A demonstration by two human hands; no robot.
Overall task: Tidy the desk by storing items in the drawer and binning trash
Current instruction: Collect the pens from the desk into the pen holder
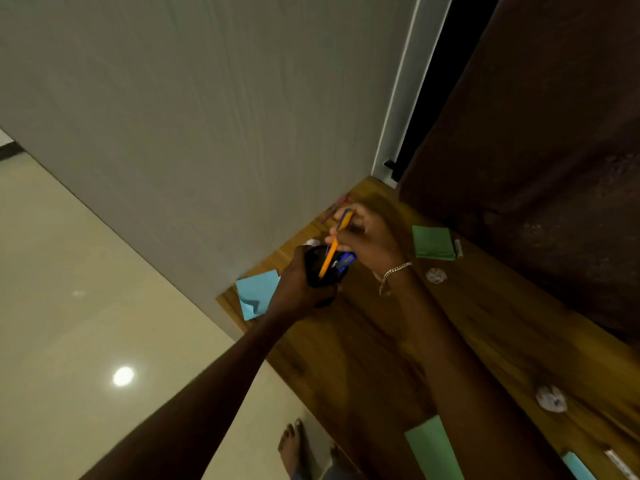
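Risk: left hand [294,285] gripping black holder [313,268] by its side; holder possibly tilting, blue item [346,262] inside sliding out.
Risk: orange pencil [330,252] going in at slant, tip catching rim, slipping from pinch.
Pencil lying between hands: tip at holder mouth, upper end pinched in right hand [367,237].
Crumpled paper [435,275] lying on desk [502,323], right of right hand.

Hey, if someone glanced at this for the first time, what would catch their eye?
The two hands meeting over the wooden desk: the left hand grips a black holder while the right hand pinches an orange pen angled down into it. Then the bright paper: a blue square beside the left hand, a green square past the right wrist, plus white crumpled balls farther right.
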